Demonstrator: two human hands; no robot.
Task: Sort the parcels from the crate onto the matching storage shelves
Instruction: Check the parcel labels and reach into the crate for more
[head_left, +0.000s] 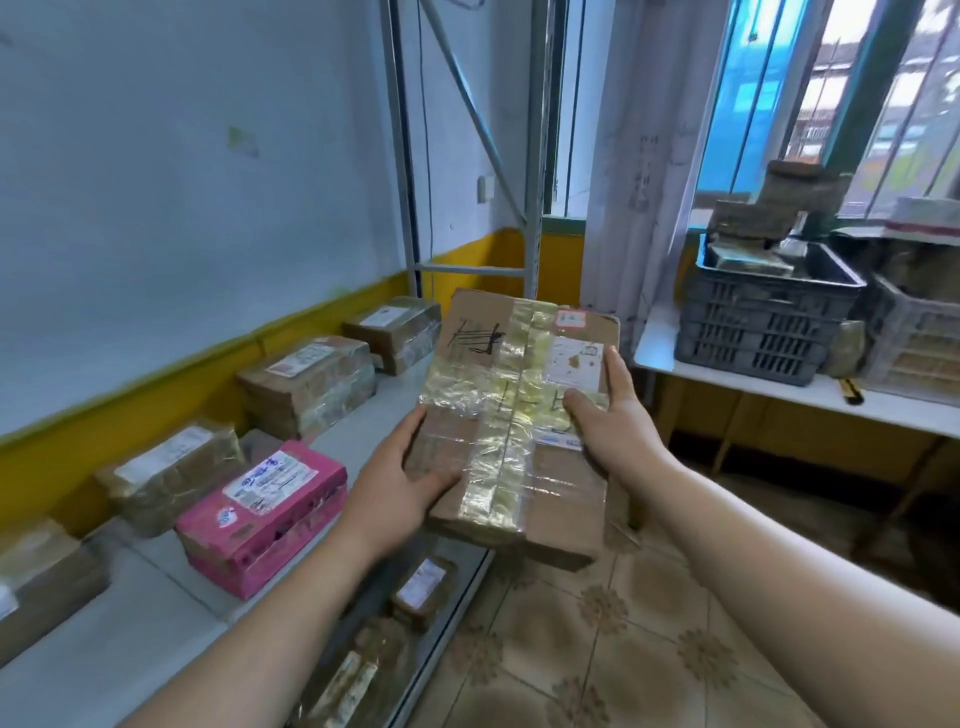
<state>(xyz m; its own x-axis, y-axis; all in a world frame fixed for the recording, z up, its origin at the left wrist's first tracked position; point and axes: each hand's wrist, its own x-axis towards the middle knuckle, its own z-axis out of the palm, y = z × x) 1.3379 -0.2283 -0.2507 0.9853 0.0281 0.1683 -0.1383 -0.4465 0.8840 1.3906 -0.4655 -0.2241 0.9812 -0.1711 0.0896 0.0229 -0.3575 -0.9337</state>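
Parcel gripped at side edges, L hand + R hand; shelf bare nr pink box.

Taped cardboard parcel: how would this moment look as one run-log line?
parcel: held in air | left hand: grips left edge | right hand: grips right edge | crate: on table, right

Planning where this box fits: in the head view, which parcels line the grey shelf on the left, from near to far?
Cut-off brown parcel → pink parcel → big taped brown parcel → farthest brown parcel.
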